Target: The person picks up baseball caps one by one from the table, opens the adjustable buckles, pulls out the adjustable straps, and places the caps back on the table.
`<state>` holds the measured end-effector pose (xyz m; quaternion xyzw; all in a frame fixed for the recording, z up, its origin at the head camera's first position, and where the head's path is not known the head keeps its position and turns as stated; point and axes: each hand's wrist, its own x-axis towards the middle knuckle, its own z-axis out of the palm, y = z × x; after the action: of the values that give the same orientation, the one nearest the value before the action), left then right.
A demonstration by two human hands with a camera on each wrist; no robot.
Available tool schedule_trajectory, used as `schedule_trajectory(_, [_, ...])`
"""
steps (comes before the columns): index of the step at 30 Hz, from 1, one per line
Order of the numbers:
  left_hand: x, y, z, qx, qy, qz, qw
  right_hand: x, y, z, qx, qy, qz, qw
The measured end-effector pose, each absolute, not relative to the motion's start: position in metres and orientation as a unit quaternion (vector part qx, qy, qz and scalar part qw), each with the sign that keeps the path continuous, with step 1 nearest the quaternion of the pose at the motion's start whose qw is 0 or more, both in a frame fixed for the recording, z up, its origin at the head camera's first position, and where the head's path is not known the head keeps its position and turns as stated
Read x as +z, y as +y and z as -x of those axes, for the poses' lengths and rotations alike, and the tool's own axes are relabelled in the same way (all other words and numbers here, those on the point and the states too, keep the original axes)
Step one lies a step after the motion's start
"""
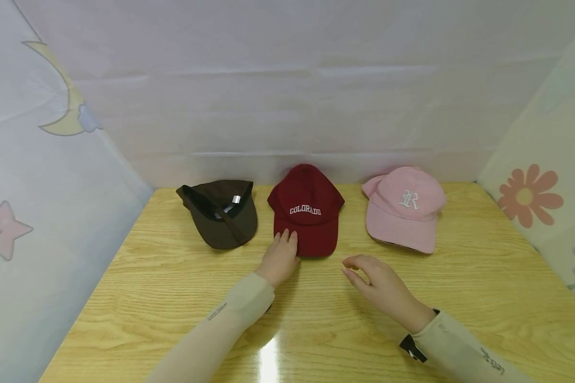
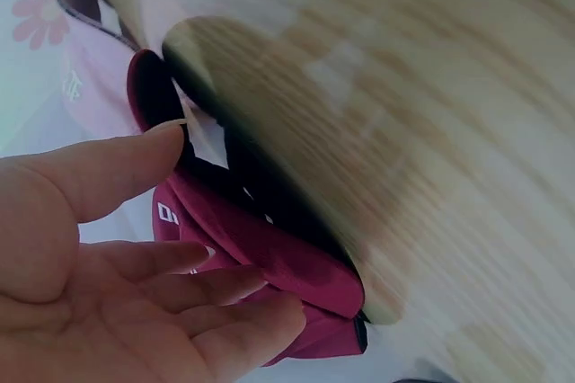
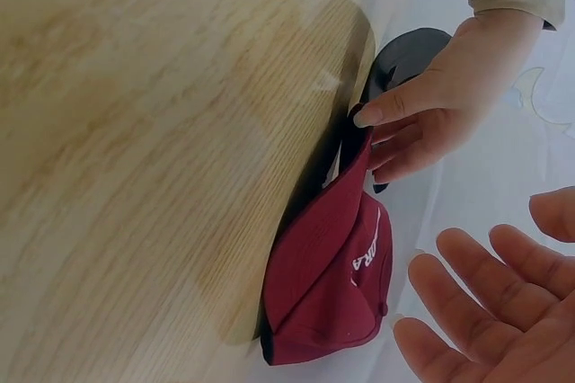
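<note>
A dark red baseball cap [image 1: 311,186] with white COLORADO lettering sits brim forward on the wooden table. My left hand [image 1: 281,258] is at the left front of its brim: the fingers lie over the upper side, the thumb [image 3: 384,113] is at the front edge. In the left wrist view, a wide space shows between thumb and straight fingers [image 2: 243,334]. My right hand [image 1: 383,287] hovers right of the brim, apart from it, fingers loosely bent and holding nothing. In the right wrist view, its fingers [image 3: 490,293] are spread beside the red cap.
A dark brown cap [image 1: 220,213] lies left of the red one, its inside and strap showing. On the right sits a pink cap [image 1: 407,197] with a white letter R. Pale cloth walls [image 1: 297,106] rise behind and beside the wooden table [image 1: 139,298].
</note>
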<state>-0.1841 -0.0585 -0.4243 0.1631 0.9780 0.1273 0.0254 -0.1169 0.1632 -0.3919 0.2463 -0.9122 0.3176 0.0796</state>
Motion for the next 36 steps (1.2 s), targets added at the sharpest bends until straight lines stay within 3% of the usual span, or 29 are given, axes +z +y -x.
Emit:
schedule_trajectory(7, [-0.423,-0.049,0.19,0.128,0.98,-0.135,0.065,-0.393,0.164,0.117,0.318,-0.912,-0.246,0.08])
schedule_trajectory(20, [-0.422,-0.039,0.194,0.083,0.985,-0.139,0.052,-0.393,0.165,0.115,0.324,-0.912,-0.239,0.078])
schedule_trajectory(36, [-0.407,-0.053,0.189,0.011,0.986,-0.16,-0.04,-0.391,0.166,0.116,0.329,-0.91,-0.24,0.072])
